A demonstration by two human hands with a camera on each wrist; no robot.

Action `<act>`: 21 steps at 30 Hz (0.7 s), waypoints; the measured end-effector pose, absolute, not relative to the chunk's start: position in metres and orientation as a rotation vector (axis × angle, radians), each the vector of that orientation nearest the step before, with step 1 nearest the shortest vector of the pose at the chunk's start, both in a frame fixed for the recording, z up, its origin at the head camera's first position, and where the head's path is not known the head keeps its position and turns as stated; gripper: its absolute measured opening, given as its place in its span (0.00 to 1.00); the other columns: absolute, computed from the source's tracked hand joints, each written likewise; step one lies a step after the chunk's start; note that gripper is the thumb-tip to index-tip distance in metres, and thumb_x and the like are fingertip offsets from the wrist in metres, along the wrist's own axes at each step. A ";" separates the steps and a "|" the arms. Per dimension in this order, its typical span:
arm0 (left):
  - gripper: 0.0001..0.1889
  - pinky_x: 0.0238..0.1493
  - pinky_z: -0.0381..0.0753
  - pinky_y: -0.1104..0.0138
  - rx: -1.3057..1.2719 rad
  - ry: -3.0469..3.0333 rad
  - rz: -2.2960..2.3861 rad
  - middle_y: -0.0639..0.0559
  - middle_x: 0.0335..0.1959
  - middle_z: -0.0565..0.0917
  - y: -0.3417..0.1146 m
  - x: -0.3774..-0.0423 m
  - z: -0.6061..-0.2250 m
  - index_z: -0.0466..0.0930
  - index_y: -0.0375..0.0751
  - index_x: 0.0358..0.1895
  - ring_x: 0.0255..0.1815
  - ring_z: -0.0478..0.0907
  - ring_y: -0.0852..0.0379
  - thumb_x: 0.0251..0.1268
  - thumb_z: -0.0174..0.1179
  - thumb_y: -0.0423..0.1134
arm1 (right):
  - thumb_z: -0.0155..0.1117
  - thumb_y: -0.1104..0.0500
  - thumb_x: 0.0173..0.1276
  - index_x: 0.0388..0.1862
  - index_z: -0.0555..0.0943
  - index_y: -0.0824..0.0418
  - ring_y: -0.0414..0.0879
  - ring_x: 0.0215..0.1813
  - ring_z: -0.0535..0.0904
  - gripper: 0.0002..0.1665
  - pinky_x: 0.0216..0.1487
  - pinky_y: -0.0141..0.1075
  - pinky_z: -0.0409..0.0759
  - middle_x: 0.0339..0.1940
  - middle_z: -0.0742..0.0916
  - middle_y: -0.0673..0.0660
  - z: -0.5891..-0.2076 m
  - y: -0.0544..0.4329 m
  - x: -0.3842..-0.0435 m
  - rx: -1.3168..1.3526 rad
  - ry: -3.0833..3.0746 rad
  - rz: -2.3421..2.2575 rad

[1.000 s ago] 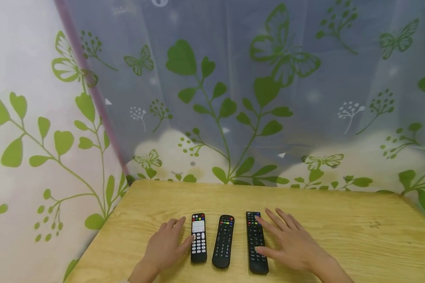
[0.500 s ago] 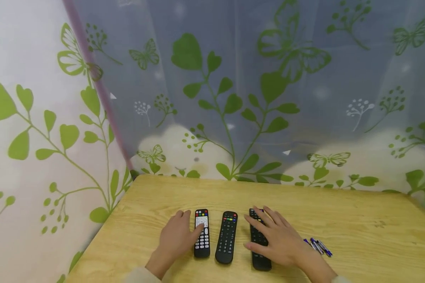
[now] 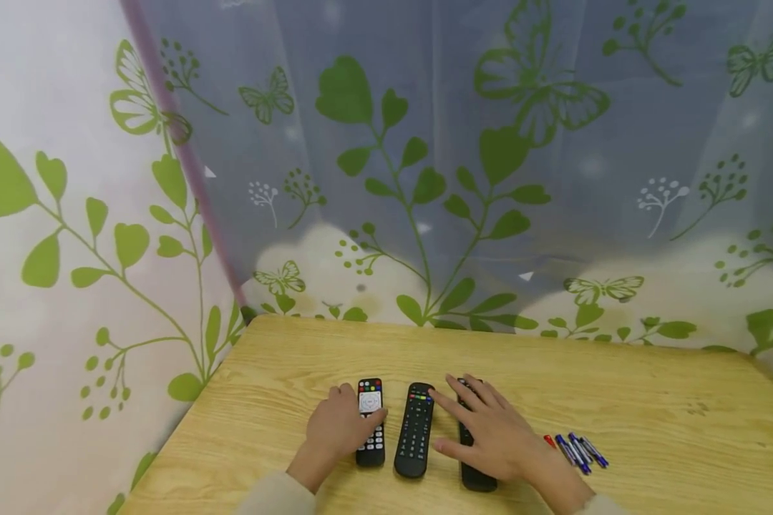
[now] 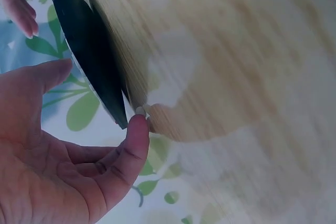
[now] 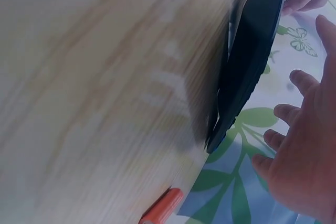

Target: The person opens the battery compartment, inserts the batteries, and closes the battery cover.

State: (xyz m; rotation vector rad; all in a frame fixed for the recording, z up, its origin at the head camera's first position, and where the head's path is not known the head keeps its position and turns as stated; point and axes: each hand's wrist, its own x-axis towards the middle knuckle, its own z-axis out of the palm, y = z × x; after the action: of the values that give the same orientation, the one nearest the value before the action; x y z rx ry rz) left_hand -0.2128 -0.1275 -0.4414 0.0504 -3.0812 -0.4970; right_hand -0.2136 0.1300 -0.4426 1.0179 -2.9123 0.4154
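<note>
We are watching the left hand [image 3: 338, 427] reaching farther across the white-buttoned remote [image 3: 370, 402] than a moment ago, now straddling it on the bench [image 3: 650, 400], half-open, contact unclear. The right hand [image 3: 492, 433] is spreading wide over the right-hand black remote [image 3: 479, 478], gripping nothing.

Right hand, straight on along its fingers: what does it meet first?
Probably the middle remote: the right hand points forward and left, its index finger reaching that remote's upper edge in the head view. Height is unclear; it looks raised, so might pass over.
</note>
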 end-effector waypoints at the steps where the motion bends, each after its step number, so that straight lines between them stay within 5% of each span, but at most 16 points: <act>1: 0.38 0.28 0.80 0.55 0.050 -3.081 -0.495 0.38 0.35 0.74 -0.126 -0.214 -0.441 0.71 0.24 0.48 0.29 0.76 0.46 0.57 0.61 0.62 | 0.46 0.30 0.69 0.75 0.58 0.45 0.59 0.75 0.50 0.41 0.70 0.60 0.50 0.76 0.58 0.57 -0.443 0.129 -0.214 1.017 -2.915 0.417; 8: 0.38 0.31 0.81 0.53 0.084 -3.095 -0.481 0.37 0.35 0.77 -0.119 -0.219 -0.441 0.73 0.24 0.47 0.33 0.78 0.43 0.55 0.62 0.63 | 0.42 0.28 0.68 0.76 0.57 0.43 0.59 0.75 0.47 0.41 0.69 0.62 0.50 0.77 0.57 0.55 -0.439 0.123 -0.212 1.042 -2.958 0.451; 21: 0.17 0.16 0.75 0.62 0.116 -3.084 -0.492 0.49 0.17 0.74 -0.116 -0.225 -0.441 0.78 0.35 0.26 0.17 0.72 0.55 0.50 0.66 0.48 | 0.42 0.28 0.69 0.76 0.57 0.42 0.61 0.75 0.47 0.40 0.70 0.62 0.50 0.77 0.56 0.55 -0.440 0.113 -0.210 1.093 -2.975 0.497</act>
State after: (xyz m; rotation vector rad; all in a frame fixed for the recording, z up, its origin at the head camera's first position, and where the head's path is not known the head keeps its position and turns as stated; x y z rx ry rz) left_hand -0.2251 -0.1163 -0.4414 0.1163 -3.0841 -0.4917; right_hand -0.2105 0.1126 -0.4403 1.0930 -2.9746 0.4972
